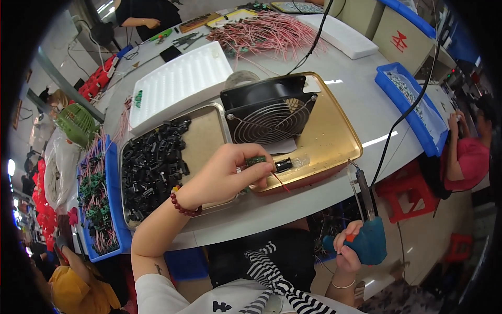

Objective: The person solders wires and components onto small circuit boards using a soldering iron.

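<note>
My left hand (235,170) is closed, pinching a small green circuit board (255,161) between thumb and fingers. A black part (283,165) sticks out at the board's right end, and a thin red wire (280,182) hangs below the thumb. Both are over the near edge of a gold-coloured tray (334,133). My right hand (349,247) grips a teal soldering gun (373,240), its metal end pointing up to the tray's front right corner. The soldering gun and the board are apart. Behind my left hand a black fan (269,112) stands in the gold tray.
A metal tray (209,125) of black parts lies left, beside a blue bin (117,220) of wired green boards. White foam trays (180,78) and pink wires (266,31) lie farther back. A black cable (389,136) hangs at right. Other people work around the table.
</note>
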`<state>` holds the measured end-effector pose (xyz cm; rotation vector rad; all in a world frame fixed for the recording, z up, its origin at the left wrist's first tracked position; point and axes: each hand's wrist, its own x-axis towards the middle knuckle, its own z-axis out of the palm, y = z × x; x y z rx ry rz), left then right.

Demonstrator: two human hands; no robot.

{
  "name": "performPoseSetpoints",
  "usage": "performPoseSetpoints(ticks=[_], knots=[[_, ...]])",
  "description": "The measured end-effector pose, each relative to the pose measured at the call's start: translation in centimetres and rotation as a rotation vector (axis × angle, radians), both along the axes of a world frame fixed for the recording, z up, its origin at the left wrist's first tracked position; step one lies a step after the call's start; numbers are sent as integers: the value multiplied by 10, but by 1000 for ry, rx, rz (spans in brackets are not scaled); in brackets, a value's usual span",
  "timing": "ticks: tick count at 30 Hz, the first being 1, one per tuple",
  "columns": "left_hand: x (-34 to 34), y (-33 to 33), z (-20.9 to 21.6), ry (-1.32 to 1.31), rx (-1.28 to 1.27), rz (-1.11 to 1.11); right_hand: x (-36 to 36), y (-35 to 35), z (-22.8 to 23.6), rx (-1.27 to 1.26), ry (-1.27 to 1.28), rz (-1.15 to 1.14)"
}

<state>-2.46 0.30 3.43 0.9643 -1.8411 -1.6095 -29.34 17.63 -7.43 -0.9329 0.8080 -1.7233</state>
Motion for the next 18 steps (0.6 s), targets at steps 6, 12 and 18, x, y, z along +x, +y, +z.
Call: performPoseSetpoints(ticks=[6, 12, 18], knots=[[-3, 1, -3, 29, 73, -7, 3, 0, 7, 19, -9, 8], [-2, 2, -1, 46, -1, -34, 12, -6, 17, 47, 13, 15], [1, 7, -5, 82, 1, 1, 20, -12, 17, 65, 34, 20]])
